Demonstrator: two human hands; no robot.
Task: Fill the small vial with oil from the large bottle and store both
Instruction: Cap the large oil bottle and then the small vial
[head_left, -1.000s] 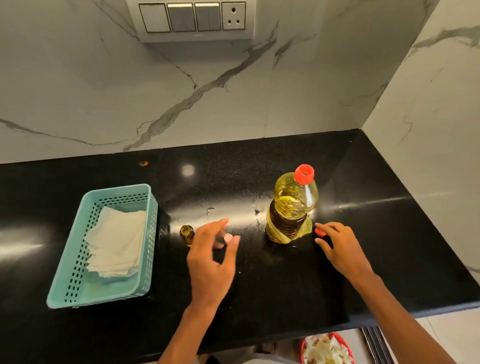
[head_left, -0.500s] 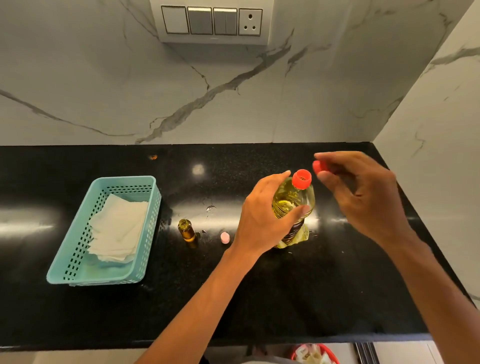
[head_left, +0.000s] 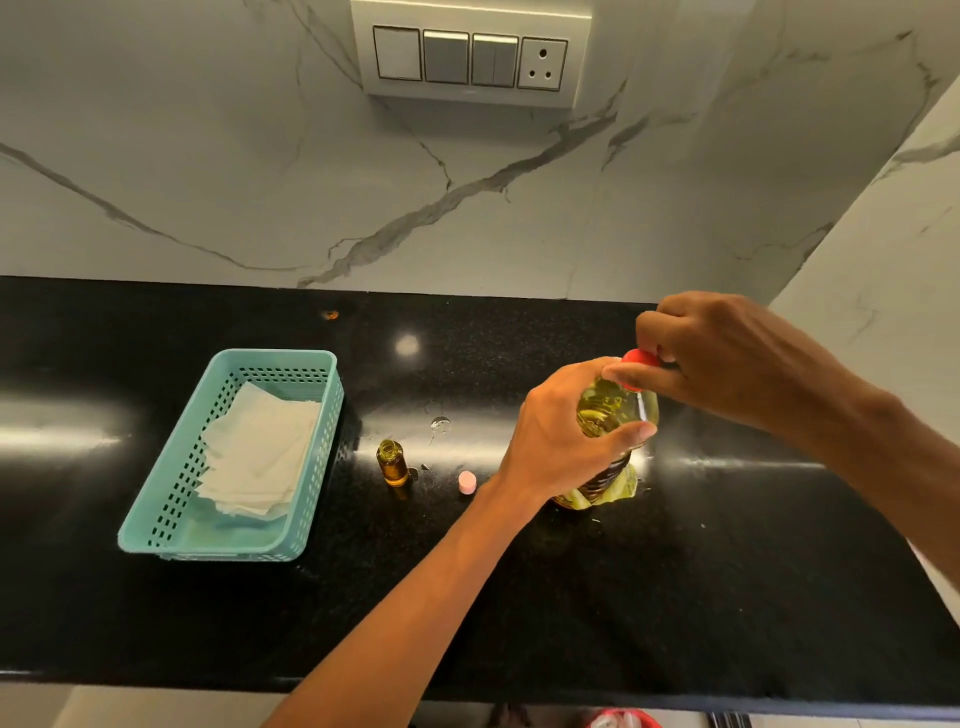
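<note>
The large oil bottle stands upright on the black counter, right of centre, holding yellow oil. My left hand grips its upper body. My right hand pinches the red cap on top of the bottle's neck. The small amber vial stands open to the left of the bottle, with oil in it. Its pink cap lies on the counter between the vial and my left wrist.
A teal perforated basket with folded white paper tissues sits at the left. Small oil drops mark the counter behind the vial. A marble wall rises at the right, a switch panel hangs above.
My left hand left the pink cap on the counter and took hold of the bottle. My right hand rose from the counter with a red cap and brought it onto the bottle's neck.
</note>
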